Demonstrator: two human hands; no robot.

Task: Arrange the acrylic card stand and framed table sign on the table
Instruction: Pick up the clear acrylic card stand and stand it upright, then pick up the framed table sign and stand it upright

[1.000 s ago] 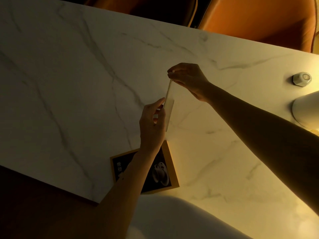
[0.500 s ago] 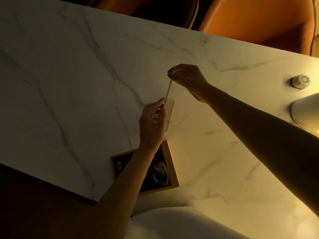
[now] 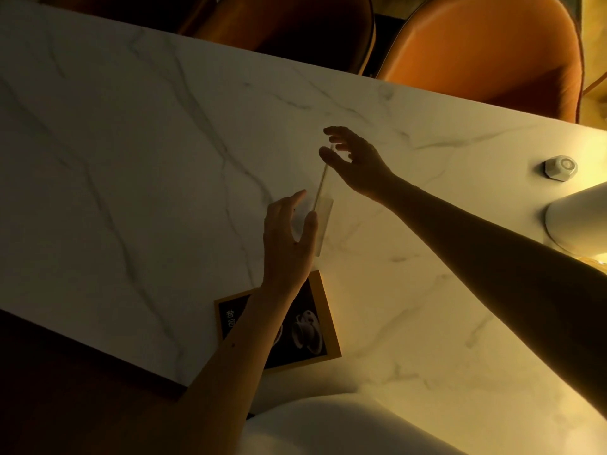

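Both hands are sitting open, fingers spread; the acrylic card stand (image 3: 322,205) is standing upright on the marble table (image 3: 131,159), long edge running from left hand (image 3: 289,238) away to right hand (image 3: 354,162). The framed table sign (image 3: 305,326) is lying flat under the left wrist, so that hand's looking nearer.

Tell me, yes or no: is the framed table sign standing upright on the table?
No. The framed table sign lies flat on the marble table near its front edge, partly under the left forearm.
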